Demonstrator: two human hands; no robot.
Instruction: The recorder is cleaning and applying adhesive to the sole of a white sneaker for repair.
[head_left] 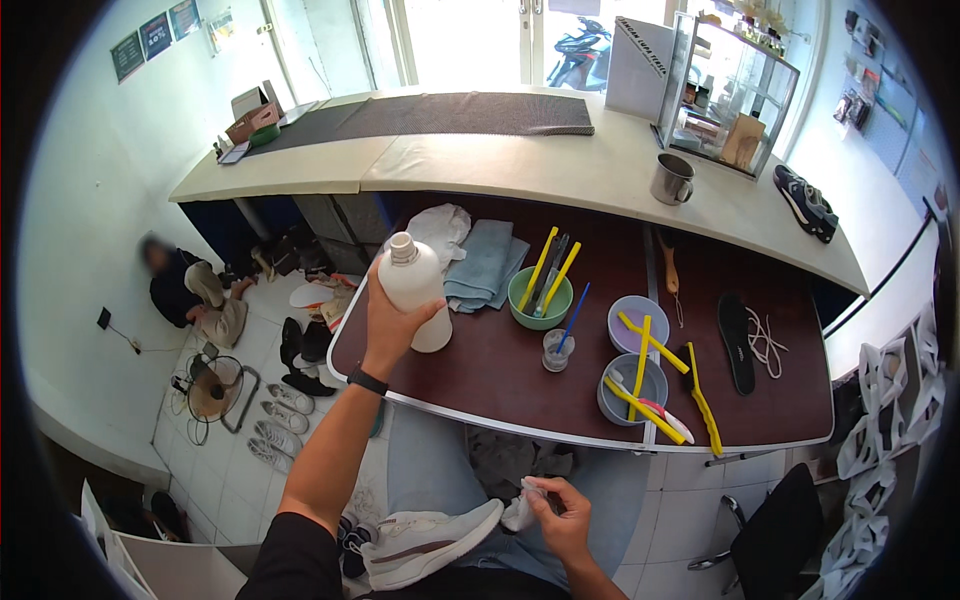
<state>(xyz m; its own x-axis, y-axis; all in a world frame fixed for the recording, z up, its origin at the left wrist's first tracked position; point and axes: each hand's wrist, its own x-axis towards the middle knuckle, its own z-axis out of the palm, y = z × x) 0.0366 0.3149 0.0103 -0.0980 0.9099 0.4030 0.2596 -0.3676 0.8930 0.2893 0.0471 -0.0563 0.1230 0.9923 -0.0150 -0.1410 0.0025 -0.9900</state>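
My left hand (392,322) is wrapped round a white plastic bottle (418,280) with no cap on its neck. The bottle is nearly upright over the table's left part; whether its base touches the top I cannot tell. Above my lap, my right hand (566,520) pinches a small piece of white cloth (517,517), partly hidden by the fingers. Close by, a light grey sneaker (425,545) with a brown stripe lies across my lap, its toe toward the right hand.
On the dark red table (490,385) are folded blue cloths (482,265), a green bowl (541,297) with brushes, a small clear cup (558,351), two bowls with yellow-handled brushes, and a black insole (736,342). A fan (215,388) and a seated person (205,290) are at left.
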